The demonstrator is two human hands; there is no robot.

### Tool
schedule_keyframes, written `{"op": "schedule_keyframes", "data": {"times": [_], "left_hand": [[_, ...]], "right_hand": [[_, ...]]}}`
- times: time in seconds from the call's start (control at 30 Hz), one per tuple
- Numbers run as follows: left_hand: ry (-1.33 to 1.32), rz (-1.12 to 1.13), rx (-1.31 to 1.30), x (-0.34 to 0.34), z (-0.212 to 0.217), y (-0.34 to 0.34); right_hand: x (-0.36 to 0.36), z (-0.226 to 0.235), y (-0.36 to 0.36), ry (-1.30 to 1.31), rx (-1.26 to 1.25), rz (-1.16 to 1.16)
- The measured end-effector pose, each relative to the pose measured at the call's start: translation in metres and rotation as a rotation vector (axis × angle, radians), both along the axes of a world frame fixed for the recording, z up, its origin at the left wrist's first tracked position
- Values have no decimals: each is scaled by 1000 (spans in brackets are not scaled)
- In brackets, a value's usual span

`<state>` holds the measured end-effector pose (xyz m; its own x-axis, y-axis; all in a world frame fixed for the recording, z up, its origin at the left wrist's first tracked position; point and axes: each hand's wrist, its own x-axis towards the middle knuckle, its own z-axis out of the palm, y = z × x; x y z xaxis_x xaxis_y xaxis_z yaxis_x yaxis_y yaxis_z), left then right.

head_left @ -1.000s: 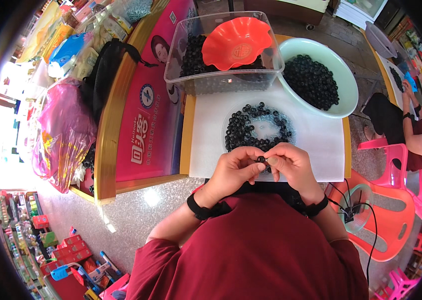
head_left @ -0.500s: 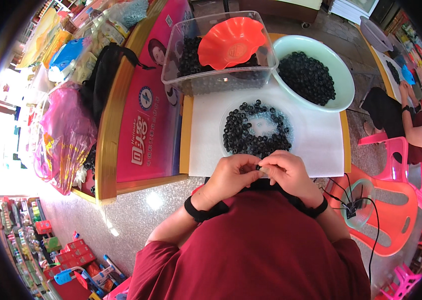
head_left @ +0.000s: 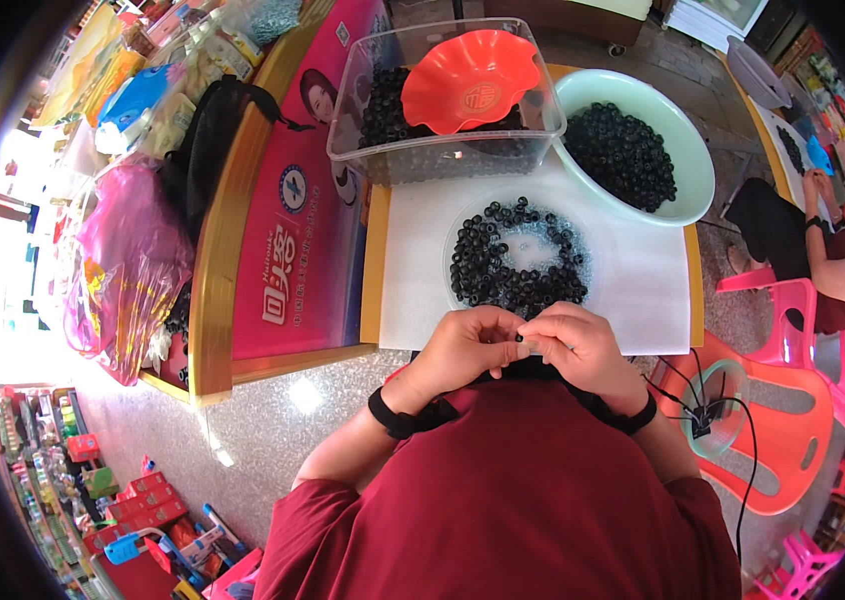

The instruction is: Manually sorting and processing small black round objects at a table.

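Both hands are meeting at the middle of the tabletop's (head_left: 694,285) near edge, and their fingertips are closing on one small black bead (head_left: 520,338). The left hand (head_left: 461,350) is pinching it between thumb and forefinger, while the right hand (head_left: 583,347) is pressing its own thumb and fingers in from the other side; the fingers are hiding most of the bead.

Just beyond the hands, a round clear plate (head_left: 515,243) is resting on a white sheet (head_left: 413,290), carrying loose black beads (head_left: 483,262) and tiny clear bits (head_left: 550,220). A pale green bowl (head_left: 691,165) of similar beads is sitting at the far right corner, and a clear box (head_left: 443,168) is standing along the far edge, holding more beads and a red wavy dish (head_left: 471,88).

The bead is looking light, stiff and smooth, probably prone to slipping or rolling; opposite sides of its rim are offering the surest hold, with light fingertip pressure.
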<state>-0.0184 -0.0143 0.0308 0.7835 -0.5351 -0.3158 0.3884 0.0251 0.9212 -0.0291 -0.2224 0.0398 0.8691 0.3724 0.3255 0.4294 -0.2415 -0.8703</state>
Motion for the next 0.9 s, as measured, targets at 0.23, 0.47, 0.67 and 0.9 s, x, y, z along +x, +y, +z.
{"op": "schedule_keyframes", "data": {"times": [0.23,0.47,0.67,0.9], "left_hand": [[27,-53,1,4,-3,4],[-44,33,-112,8,9,-2],[-198,96,7,5,12,-6],[-296,59,138,4,20,-6]], "right_hand": [[-3,-6,2,201,67,26],[4,-4,1,513,452,-1],[7,-4,0,607,631,-49],[10,-2,2,449,519,-73]]}}
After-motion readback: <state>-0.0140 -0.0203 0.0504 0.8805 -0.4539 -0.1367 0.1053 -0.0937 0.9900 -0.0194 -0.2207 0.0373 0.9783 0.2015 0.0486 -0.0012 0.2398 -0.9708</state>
